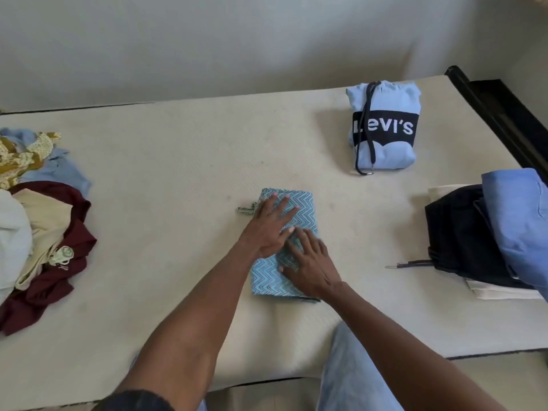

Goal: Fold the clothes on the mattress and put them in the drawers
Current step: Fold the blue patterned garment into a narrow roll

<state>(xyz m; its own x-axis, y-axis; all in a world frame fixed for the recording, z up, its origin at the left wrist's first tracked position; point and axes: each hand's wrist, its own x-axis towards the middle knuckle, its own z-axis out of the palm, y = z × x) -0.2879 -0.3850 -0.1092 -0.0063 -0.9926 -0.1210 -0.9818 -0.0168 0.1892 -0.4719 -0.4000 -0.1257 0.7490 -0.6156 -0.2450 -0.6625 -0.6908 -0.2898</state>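
Observation:
A teal zigzag-patterned garment (268, 278) lies folded into a narrow rectangle in the middle of the cream mattress (178, 179). My left hand (271, 225) presses flat on its upper half with fingers spread. My right hand (308, 262) lies flat on its lower half, fingers straight and pointing left, just below the left hand. A small tie of the garment sticks out at its upper left corner.
A heap of unfolded clothes (38, 232) in maroon, beige, white, mustard and light blue sits at the left. A folded light-blue hoodie (385, 126) lies at the back right. A folded stack (486, 232) of black, blue and cream clothes rests at the right edge. Black bed frame (501, 114) beyond.

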